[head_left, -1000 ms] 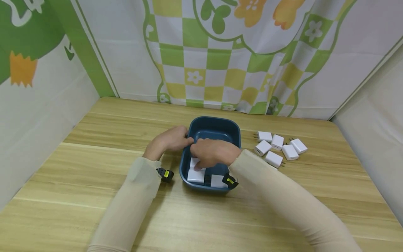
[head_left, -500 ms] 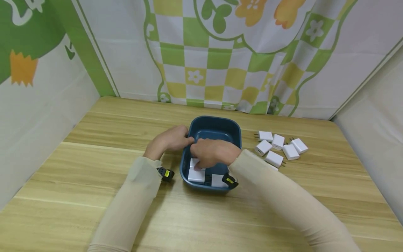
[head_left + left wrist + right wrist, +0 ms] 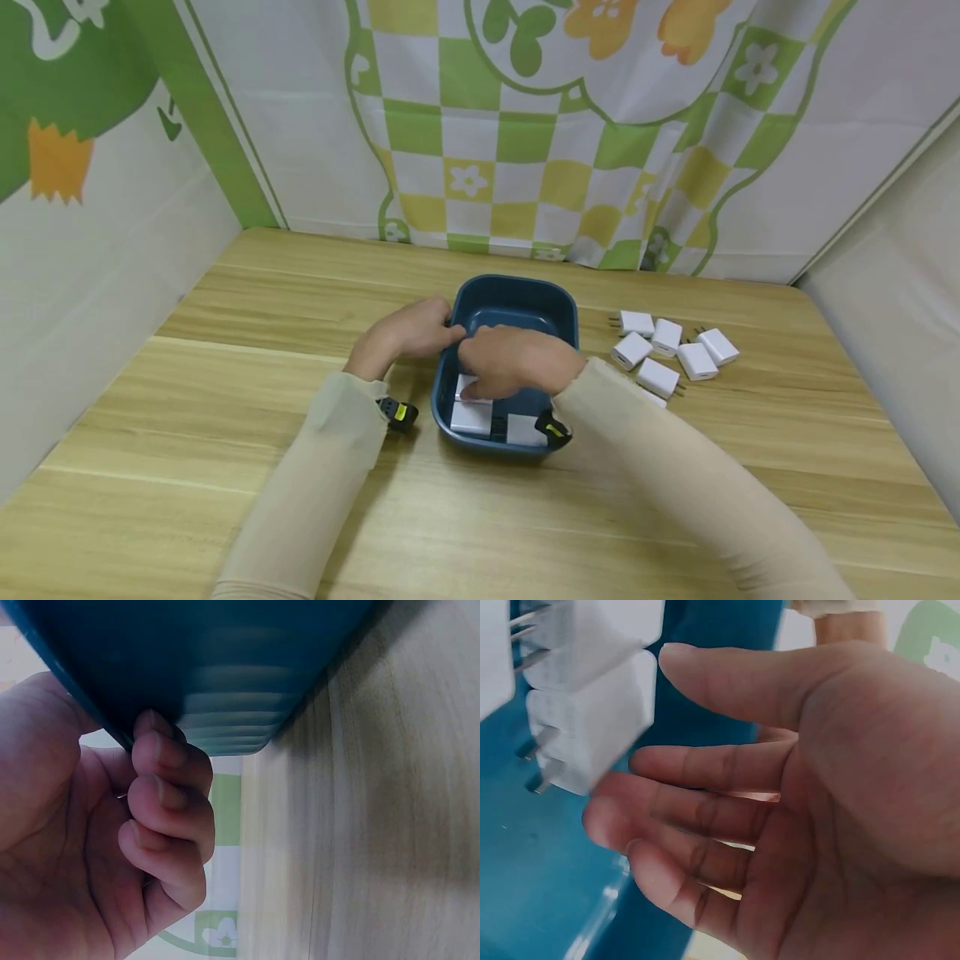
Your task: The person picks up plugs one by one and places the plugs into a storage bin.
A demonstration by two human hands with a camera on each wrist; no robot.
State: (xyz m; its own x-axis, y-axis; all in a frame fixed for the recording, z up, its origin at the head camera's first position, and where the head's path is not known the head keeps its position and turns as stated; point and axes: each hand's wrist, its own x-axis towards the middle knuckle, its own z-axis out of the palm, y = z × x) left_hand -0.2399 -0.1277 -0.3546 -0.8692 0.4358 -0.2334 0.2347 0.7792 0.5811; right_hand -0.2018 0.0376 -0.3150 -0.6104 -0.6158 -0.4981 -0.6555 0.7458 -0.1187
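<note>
In the head view, my left hand (image 3: 416, 328) grips the left rim of a dark blue plastic bin (image 3: 517, 281). Its thumb and curled fingers clasp the wall in the left wrist view. My right hand (image 3: 517, 360) reaches inside the bin, low along its left side. In the right wrist view, its thumb and fingertips pinch a white plug-in USB charger (image 3: 600, 724) at opposite sides. That charger lies against another white charger (image 3: 592, 637), prongs pointing the same way. A further charger (image 3: 527, 430) sits at the bin's near right, partly covered by the wrist camera.
Several white chargers (image 3: 659, 378) lie loosely grouped on the wooden table (image 3: 225, 350), right of the bin. One is partly hidden by the right sleeve (image 3: 675, 450). A patterned curtain (image 3: 495, 150) hangs behind the table, with white sheets at both sides.
Both hands hold nearly the same place. The whole head view has shifted slightly; the bin and chargers show no clear movement of their own.
</note>
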